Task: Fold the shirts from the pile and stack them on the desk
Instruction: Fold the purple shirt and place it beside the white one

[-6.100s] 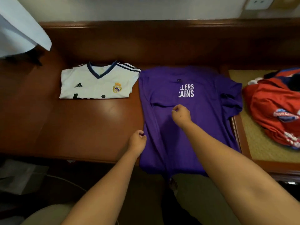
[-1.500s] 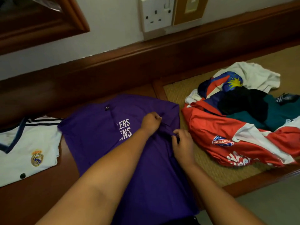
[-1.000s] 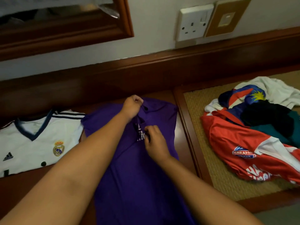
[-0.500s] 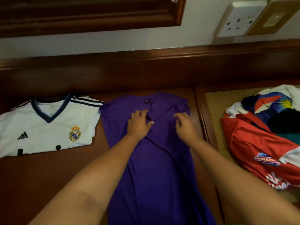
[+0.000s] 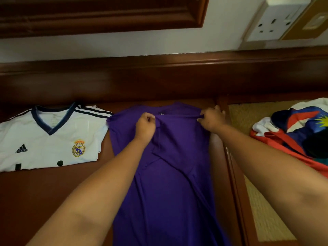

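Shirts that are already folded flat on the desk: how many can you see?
1: the white jersey at the left. The purple shirt in the middle is only half folded, gripped by both hands. Others lie crumpled in the pile at the right.

One view only, from a head-worn wide-angle camera. It looks forward and steeply down, close over the dark reddish-brown wooden desk (image 5: pixel 44 192), facing the white wall (image 5: pixel 124 43) behind it. Both forearms enter from the bottom edge. Straight lines bow near the frame edges. No second view shares the scene.
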{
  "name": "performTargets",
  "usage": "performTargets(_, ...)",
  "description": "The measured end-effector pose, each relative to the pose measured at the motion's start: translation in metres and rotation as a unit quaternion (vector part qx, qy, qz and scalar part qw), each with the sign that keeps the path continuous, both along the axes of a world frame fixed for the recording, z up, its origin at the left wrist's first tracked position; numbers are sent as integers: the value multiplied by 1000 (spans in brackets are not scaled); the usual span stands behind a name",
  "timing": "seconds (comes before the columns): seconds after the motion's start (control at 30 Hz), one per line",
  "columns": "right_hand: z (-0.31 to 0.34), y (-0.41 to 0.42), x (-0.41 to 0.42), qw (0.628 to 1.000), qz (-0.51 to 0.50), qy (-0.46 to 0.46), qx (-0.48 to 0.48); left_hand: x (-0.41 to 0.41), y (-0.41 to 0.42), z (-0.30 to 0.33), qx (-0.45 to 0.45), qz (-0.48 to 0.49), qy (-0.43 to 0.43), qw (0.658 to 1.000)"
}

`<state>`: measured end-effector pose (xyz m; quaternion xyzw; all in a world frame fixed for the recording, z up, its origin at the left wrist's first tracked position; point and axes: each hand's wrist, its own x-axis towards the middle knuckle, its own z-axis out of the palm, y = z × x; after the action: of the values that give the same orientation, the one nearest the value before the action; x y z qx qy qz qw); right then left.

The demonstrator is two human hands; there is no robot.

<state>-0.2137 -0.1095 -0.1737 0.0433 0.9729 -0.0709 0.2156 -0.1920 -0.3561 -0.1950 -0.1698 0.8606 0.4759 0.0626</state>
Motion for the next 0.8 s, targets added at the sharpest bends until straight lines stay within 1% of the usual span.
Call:
performTargets(0.07, 3, 1, -9, 1000, -17, -10, -9, -9, -4, 2, 40, 35, -16, 998)
performTargets(0.23, 1, -2, -24, 993, -66, -7, -94, -23, -8, -5, 52, 60, -20, 997)
performTargets(0.33, -5, 0, -28, 992, -77, -6, -104, -17, -10, -16, 125, 82, -61, 987)
performTargets(0.4, -11, 1, -29, 991, -82, -6, -103, -8, -13, -22, 146, 48, -93, 984)
performTargets(0.5, -16, 1, -30, 992, -83, -4, -92, -6, -15, -22, 82, -26, -97, 992)
performTargets(0.63, -19, -1, -31, 990, -98, 17, -96, -20, -17, -13, -1, -31, -37, 999)
performTargets(0.73, -20, -1, -24, 993, -73, 54, -77, -22, -19, -8, -37, -50, -36, 997)
performTargets(0.8, -23, -3, -10, 992, -58, 86, -72, -15, -20, -5, -58, -83, -48, 994)
